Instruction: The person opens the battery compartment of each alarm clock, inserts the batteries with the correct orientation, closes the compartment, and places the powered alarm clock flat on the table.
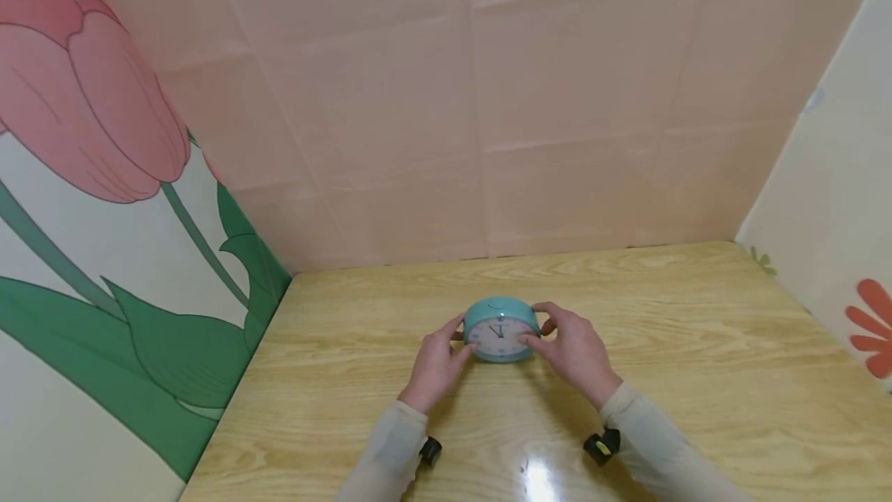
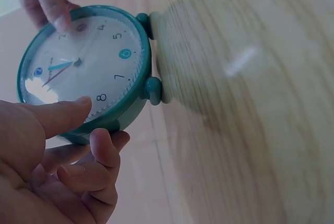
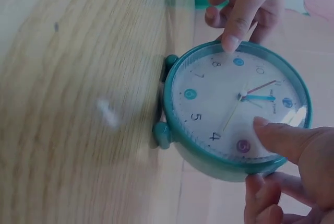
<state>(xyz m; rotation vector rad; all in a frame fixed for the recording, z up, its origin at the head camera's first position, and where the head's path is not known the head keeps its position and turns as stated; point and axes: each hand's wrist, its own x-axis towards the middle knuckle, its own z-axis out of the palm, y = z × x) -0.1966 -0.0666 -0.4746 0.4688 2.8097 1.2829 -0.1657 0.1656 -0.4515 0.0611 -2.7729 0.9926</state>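
Observation:
A round teal alarm clock (image 1: 500, 330) with a white dial stands upright on the table, its face toward me. Two small teal feet (image 2: 152, 89) at its base show in the left wrist view. My left hand (image 1: 435, 365) grips the clock's left side, thumb on the front near the 8 and fingers behind the rim. On the opposite side my right hand (image 1: 577, 351) holds it the same way, its thumb (image 3: 282, 138) over the dial near the 3. The clock's back is hidden in all views.
The clock rests on a light wood-grain table (image 1: 334, 378) that reaches a pink sheet-covered wall (image 1: 488, 99) behind. A panel with a painted tulip (image 1: 90, 99) rises at the left, and a pale wall with a red flower (image 1: 874, 328) stands at the right.

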